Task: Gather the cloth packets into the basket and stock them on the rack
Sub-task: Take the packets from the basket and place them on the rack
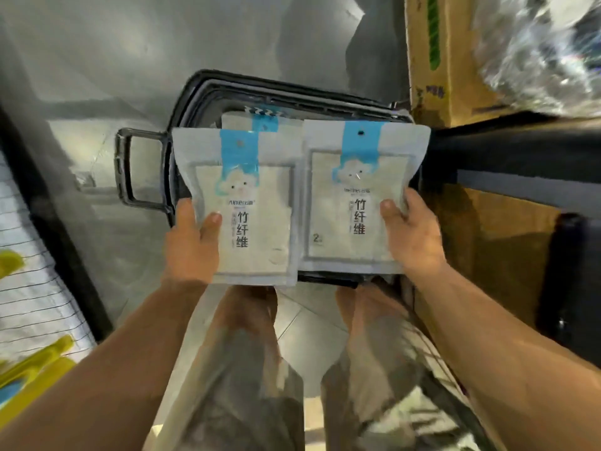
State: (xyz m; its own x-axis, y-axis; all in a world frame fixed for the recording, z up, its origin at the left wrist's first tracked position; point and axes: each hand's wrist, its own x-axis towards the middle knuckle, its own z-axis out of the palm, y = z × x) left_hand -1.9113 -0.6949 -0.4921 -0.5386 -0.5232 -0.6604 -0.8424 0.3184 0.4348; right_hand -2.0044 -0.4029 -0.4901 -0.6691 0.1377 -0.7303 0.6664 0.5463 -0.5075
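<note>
Two cloth packets hang side by side over a dark plastic basket [195, 92] that stands on the floor. My left hand [190, 242] grips the left packet [257, 222] at its lower left edge, thumb on the front. My right hand [411, 236] grips the right packet [344, 219] at its lower right edge, thumb on the front. Both packets are white with a blue header strip and a cloud figure. Inside the basket, behind them, the blue top of another packet [263, 113] shows.
The basket's handle [125, 167] sticks out to the left. Cardboard boxes [435, 60] and a dark shelf [507, 151] stand on the right. A wire rack with yellow items [29, 359] is at the left. My legs are below the packets on the grey floor.
</note>
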